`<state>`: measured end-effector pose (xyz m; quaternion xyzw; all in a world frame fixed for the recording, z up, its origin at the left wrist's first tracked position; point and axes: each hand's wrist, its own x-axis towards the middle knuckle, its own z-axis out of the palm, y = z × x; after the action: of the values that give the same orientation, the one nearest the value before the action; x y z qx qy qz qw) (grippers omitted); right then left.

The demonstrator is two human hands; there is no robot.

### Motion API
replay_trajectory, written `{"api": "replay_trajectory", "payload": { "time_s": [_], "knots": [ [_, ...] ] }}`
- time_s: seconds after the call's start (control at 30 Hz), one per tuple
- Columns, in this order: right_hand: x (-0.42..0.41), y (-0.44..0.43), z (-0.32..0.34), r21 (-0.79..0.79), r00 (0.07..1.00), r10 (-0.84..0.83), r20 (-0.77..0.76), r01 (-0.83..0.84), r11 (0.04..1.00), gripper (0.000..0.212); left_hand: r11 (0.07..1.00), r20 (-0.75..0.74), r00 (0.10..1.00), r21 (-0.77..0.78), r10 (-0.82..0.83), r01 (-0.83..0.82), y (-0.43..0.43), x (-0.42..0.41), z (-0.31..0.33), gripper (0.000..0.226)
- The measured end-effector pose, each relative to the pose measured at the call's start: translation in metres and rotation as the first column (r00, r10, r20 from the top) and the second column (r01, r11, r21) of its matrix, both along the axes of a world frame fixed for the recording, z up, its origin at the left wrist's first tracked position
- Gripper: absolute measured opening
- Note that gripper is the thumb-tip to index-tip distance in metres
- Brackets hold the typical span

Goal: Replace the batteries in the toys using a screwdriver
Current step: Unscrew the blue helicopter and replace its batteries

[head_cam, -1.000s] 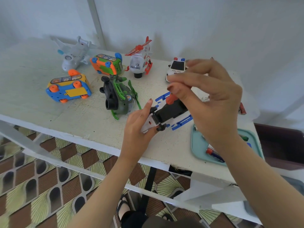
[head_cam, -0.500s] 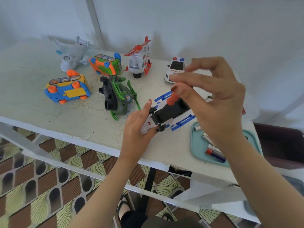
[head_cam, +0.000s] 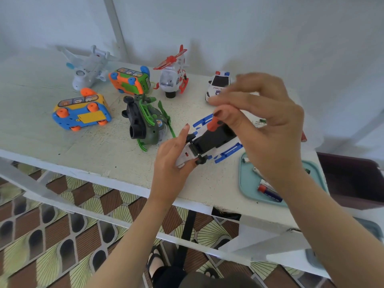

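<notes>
A white and blue toy (head_cam: pixel 216 138) lies upside down on the white table (head_cam: pixel 104 154), its black underside facing up. My left hand (head_cam: pixel 174 154) grips its near end, thumb along one side. An orange-handled screwdriver (head_cam: pixel 213 124) stands on the toy's underside. My right hand (head_cam: pixel 266 125) pinches the top of the handle with thumb and fingertips; the fingers are motion-blurred. The screwdriver's tip is hidden against the toy.
A teal tray (head_cam: pixel 247 183) with batteries (head_cam: pixel 270 191) sits at the table's right front, under my right wrist. Behind stand a green helicopter (head_cam: pixel 145 121), a blue and yellow bus (head_cam: pixel 81 113), an orange bus (head_cam: pixel 129 81), a white plane (head_cam: pixel 89 67), a red and white helicopter (head_cam: pixel 173 77) and a police car (head_cam: pixel 218 84).
My right fingers have shifted around the screwdriver handle and are now blurred. The toy and my left hand have stayed where they were.
</notes>
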<state>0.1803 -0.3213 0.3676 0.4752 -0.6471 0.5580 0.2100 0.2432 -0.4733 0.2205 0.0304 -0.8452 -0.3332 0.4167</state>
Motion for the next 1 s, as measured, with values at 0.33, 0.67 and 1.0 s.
{"api": "replay_trajectory", "payload": {
  "time_s": [0.33, 0.67, 1.0],
  "knots": [
    [-0.0007, 0.0035, -0.0007, 0.094, 0.997, -0.003, 0.077, -0.004, 0.996, 0.020, 1.000, 0.002, 1.000, 0.011, -0.014, 0.014, 0.0002, 0.0008, -0.0002, 0.069],
    [-0.0006, 0.0008, 0.0003, 0.062, 0.993, -0.114, -0.006, 0.114, 0.992, 0.018, 1.000, -0.001, 1.000, 0.019, -0.017, 0.017, 0.0008, 0.0011, -0.0008, 0.069],
    [0.0024, -0.0003, 0.0019, 0.013, 0.989, -0.145, 0.000, 0.145, 0.989, 0.009, 0.999, 0.019, 1.000, 0.051, -0.008, 0.007, 0.0017, 0.0007, 0.0005, 0.069]
  ]
}}
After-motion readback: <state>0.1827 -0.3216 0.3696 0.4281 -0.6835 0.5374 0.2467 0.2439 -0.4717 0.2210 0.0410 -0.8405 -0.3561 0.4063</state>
